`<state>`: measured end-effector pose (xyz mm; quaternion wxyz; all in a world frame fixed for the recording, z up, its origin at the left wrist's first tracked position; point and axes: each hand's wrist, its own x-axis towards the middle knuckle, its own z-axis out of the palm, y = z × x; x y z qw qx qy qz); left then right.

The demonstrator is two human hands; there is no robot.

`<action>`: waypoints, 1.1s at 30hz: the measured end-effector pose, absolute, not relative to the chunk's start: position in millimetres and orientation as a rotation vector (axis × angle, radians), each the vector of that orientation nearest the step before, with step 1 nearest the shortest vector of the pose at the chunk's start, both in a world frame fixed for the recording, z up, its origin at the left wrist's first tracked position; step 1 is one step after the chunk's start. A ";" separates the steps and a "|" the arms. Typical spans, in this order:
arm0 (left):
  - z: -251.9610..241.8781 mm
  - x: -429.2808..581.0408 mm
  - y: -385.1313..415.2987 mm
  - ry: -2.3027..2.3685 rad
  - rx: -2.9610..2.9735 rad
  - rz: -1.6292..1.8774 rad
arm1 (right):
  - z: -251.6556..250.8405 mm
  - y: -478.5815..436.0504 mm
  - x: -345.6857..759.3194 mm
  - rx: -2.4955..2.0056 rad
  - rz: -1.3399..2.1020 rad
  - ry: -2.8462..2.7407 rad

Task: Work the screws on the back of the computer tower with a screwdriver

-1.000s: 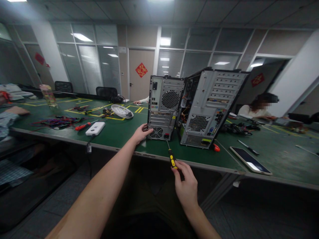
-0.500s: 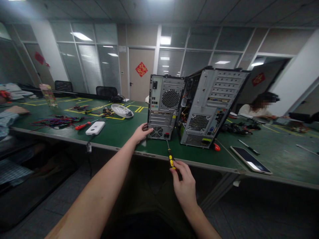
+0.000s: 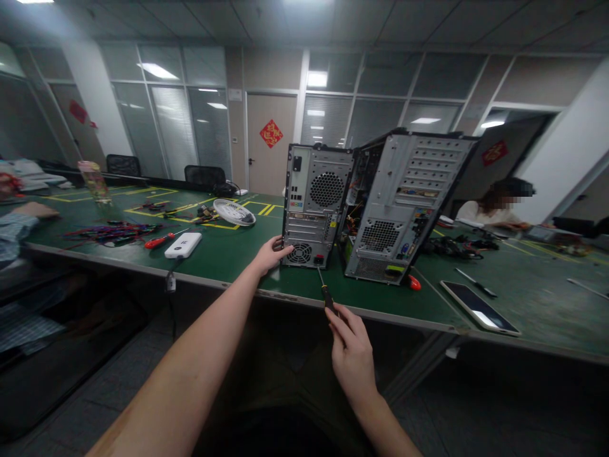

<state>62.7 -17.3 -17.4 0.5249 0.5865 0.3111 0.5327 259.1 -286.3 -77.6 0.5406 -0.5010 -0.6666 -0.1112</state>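
Observation:
A smaller computer case (image 3: 309, 223) stands upright on the green table, its back panel facing me. My left hand (image 3: 272, 255) grips its lower left edge, thumb on the panel beside the fan grille and fingers around the side. In my right hand (image 3: 351, 339) is a screwdriver (image 3: 327, 296), its dark handle pinched between thumb and fingers. The shaft points up and away, with its tip at the case's bottom edge below the red power socket; the exact contact is too small to see. A larger computer case (image 3: 380, 241) stands close on the right.
Left of me lie a white power bank (image 3: 183, 245), a red screwdriver (image 3: 159, 241), wires (image 3: 114, 233) and a white basket (image 3: 234, 212). A phone (image 3: 478, 308) and a black-handled tool (image 3: 476, 282) lie right. One person (image 3: 495, 203) sits far right; another's sleeve (image 3: 19, 228) shows left.
The screwdriver's handle has turned: its yellow patches faced me and now its black side does. My right fingers have shifted around it. My left hand stays on the case.

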 end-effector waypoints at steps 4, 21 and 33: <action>-17.5 63.2 -17.8 0.732 1.420 1.275 | -76.6 -286.4 257.7 -1.200 -0.203 -1.526; -16.2 63.0 -17.7 0.728 1.397 1.270 | -79.7 -282.5 259.9 -1.219 -0.077 -1.480; -15.4 62.8 -19.0 0.737 1.390 1.269 | -79.2 -282.7 261.4 -1.201 -0.104 -1.462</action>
